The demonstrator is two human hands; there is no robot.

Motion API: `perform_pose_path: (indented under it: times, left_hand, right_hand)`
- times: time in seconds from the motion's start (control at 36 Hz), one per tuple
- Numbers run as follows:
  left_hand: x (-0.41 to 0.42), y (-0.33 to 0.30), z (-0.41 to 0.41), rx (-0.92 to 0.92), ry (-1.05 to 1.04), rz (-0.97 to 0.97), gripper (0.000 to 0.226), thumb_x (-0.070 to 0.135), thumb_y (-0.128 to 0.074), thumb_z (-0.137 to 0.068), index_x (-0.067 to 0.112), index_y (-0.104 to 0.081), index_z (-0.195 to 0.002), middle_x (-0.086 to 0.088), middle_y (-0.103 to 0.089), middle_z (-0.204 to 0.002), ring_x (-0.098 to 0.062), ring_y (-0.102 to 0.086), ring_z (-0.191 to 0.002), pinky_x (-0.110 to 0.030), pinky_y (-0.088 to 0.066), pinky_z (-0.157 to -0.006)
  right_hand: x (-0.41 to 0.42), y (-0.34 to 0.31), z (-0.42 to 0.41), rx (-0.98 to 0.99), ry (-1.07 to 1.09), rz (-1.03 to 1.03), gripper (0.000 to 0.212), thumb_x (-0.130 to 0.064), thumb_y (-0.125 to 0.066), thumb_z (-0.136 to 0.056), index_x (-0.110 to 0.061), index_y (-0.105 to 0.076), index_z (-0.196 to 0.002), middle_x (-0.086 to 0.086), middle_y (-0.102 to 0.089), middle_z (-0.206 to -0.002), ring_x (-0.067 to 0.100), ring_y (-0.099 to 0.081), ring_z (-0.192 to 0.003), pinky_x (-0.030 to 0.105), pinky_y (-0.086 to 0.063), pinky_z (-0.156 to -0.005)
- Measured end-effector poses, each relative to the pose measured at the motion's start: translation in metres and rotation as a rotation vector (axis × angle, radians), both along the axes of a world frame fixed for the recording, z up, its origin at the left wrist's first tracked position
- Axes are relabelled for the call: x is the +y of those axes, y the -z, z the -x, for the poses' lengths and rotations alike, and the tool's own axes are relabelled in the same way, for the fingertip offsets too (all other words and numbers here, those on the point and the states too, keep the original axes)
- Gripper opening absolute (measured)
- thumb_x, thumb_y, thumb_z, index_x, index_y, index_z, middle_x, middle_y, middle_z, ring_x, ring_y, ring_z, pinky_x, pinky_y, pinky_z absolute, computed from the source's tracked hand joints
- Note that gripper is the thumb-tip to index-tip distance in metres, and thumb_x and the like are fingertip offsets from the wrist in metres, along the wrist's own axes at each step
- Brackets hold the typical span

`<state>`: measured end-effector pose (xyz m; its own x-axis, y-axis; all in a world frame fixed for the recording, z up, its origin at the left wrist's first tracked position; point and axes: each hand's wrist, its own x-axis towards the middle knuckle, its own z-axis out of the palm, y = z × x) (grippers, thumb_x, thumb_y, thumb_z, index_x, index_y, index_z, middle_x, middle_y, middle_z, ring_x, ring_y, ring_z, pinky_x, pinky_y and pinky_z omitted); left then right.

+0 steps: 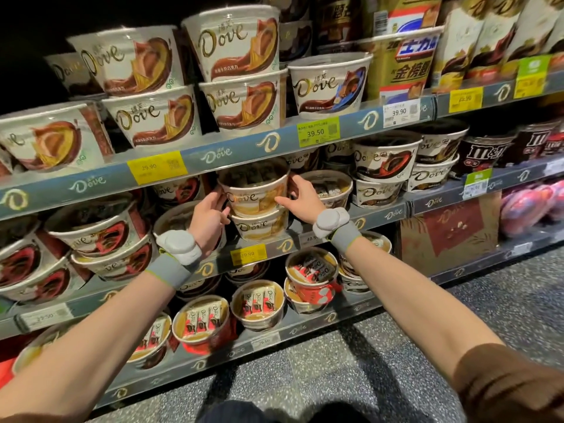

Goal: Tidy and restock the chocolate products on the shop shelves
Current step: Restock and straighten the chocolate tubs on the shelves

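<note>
A cream and gold Dove chocolate tub sits on top of a matching tub on the middle shelf. My left hand grips the upper tub's left side, fingers curled round its wall. My right hand holds its right side, the thumb across the front and the fingers behind the rim. Both wrists wear grey bands with white sensor pods. The tub's clear lid shows wrapped bars inside.
Red Dove tubs are stacked to the left, dark Dove tubs and M&M's tubs to the right. White and brown Dove tubs fill the shelf above. Open-topped tubs line the lower shelf. Speckled floor lies below.
</note>
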<state>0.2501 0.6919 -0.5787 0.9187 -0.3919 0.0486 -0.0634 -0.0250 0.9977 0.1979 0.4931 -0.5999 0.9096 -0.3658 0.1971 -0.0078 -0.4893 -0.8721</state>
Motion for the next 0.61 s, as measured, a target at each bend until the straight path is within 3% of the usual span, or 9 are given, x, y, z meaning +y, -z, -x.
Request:
perform_pose_path:
  times: [0.11,0.22,0.31,0.42,0.5,0.56,0.61]
  left_hand:
    - [-0.004,0.0,0.002,0.021,-0.026,0.002,0.079,-0.031,-0.025,-0.077,0.003,-0.022,-0.148,-0.005,-0.033,-0.15,-0.018,-0.033,-0.138,-0.031,-0.029,-0.114]
    - [-0.006,-0.002,0.0,0.028,-0.033,-0.007,0.071,-0.028,-0.029,-0.08,0.001,-0.03,-0.144,-0.003,-0.042,-0.142,-0.016,-0.04,-0.13,-0.028,-0.035,-0.104]
    - [-0.002,0.001,-0.003,-0.01,-0.11,-0.028,0.057,-0.027,-0.033,-0.081,-0.007,-0.042,-0.134,-0.014,-0.049,-0.135,-0.019,-0.048,-0.123,-0.022,-0.044,-0.088]
    - [-0.001,0.01,-0.003,-0.103,-0.232,-0.039,0.041,-0.019,-0.041,-0.084,-0.004,-0.054,-0.12,-0.019,-0.059,-0.113,-0.022,-0.06,-0.1,-0.025,-0.048,-0.08]
    - [-0.009,0.014,0.008,-0.22,-0.199,-0.067,0.029,-0.017,-0.048,-0.083,0.0,-0.059,-0.103,-0.01,-0.062,-0.088,-0.017,-0.06,-0.081,-0.02,-0.049,-0.07]
    - [-0.018,0.013,0.017,-0.276,-0.126,-0.092,0.027,-0.016,-0.051,-0.084,0.01,-0.06,-0.089,-0.003,-0.06,-0.08,-0.014,-0.059,-0.077,-0.014,-0.049,-0.062]
    - [-0.03,0.012,0.024,-0.295,-0.052,-0.103,0.021,-0.012,-0.055,-0.086,0.008,-0.06,-0.09,-0.003,-0.06,-0.081,-0.013,-0.057,-0.076,-0.008,-0.048,-0.056]
  right_hand:
    - [0.0,-0.005,0.005,0.038,-0.014,0.044,0.067,-0.023,-0.062,-0.091,-0.003,-0.029,-0.145,0.016,-0.035,-0.148,0.03,-0.038,-0.134,0.041,-0.034,-0.111]
    - [-0.002,-0.01,0.011,0.044,-0.008,0.032,0.064,-0.017,-0.056,-0.095,0.0,-0.023,-0.147,0.016,-0.029,-0.152,0.029,-0.033,-0.138,0.037,-0.03,-0.113]
    - [-0.006,-0.007,0.02,-0.031,0.073,0.032,0.044,-0.003,-0.055,-0.092,0.002,-0.046,-0.135,0.018,-0.05,-0.138,0.029,-0.049,-0.126,0.032,-0.039,-0.106]
    - [-0.028,0.006,0.045,-0.144,0.234,-0.008,0.022,0.006,-0.052,-0.086,0.002,-0.067,-0.102,0.015,-0.068,-0.103,0.023,-0.062,-0.095,0.021,-0.044,-0.082]
    - [-0.053,0.011,0.067,-0.147,0.409,-0.06,0.017,0.002,-0.05,-0.088,-0.002,-0.067,-0.091,0.016,-0.069,-0.093,0.025,-0.062,-0.084,0.032,-0.047,-0.074]
    - [-0.07,0.011,0.079,-0.149,0.528,-0.13,0.017,-0.002,-0.046,-0.092,-0.003,-0.063,-0.096,0.018,-0.068,-0.097,0.03,-0.062,-0.091,0.033,-0.047,-0.076]
    - [-0.089,0.007,0.087,-0.148,0.645,-0.23,0.015,-0.009,-0.044,-0.096,-0.002,-0.054,-0.105,0.018,-0.062,-0.101,0.031,-0.058,-0.097,0.032,-0.041,-0.075]
